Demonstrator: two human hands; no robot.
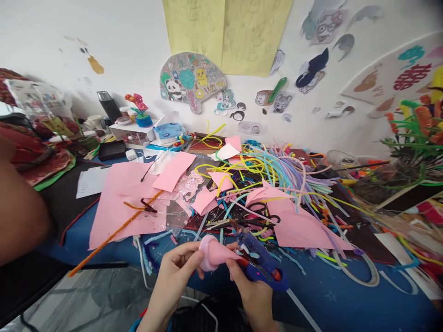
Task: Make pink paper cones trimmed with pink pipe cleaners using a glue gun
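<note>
My left hand [176,269] pinches the wide end of a small pink paper cone [213,252] at the near edge of the table. My right hand [249,293] is closed on the cone's narrow end, its fingers pressed against the paper. A blue glue gun [260,262] lies right behind my right hand, its orange trigger toward me; whether the hand also grips it I cannot tell. Both hands hover just above the blue table top [339,295].
Pink paper sheets [121,203], a long orange pipe cleaner [114,235] and a heap of coloured pipe cleaners [294,175] cover the table. Pipe-cleaner flowers [418,133] stand at the right. Boxes, a tissue pack [169,131] and cups sit at the back left. Someone's arm [17,207] is at far left.
</note>
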